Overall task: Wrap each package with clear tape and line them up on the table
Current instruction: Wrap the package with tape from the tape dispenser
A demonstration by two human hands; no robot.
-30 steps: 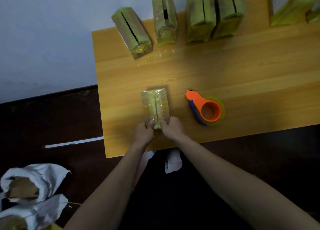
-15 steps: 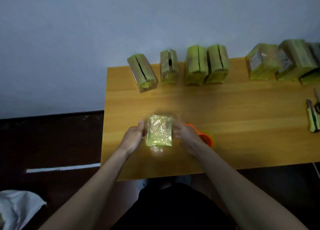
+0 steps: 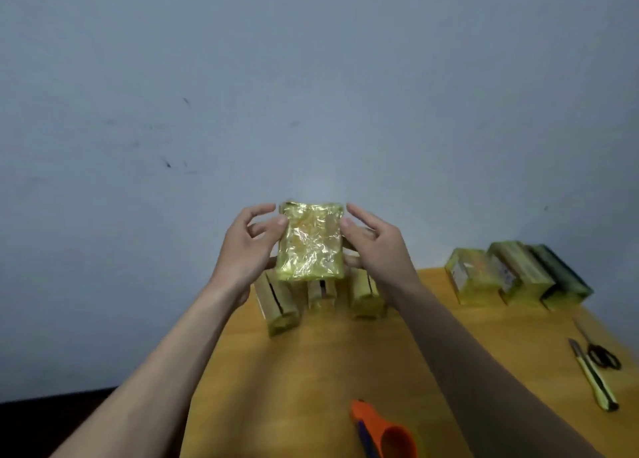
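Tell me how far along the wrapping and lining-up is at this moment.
Done: three packages visible in a row at the table's far edge, three more to the right. In hand: a shiny taped package held up between left hand and right hand. Left: set it into the row. The tape dispenser lies unused near the front edge; whether unwrapped packages remain cannot be seen.

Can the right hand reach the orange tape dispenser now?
Probably not at once: the right hand holds the wrapped package together with the left hand. The tape dispenser lies unobstructed near it.
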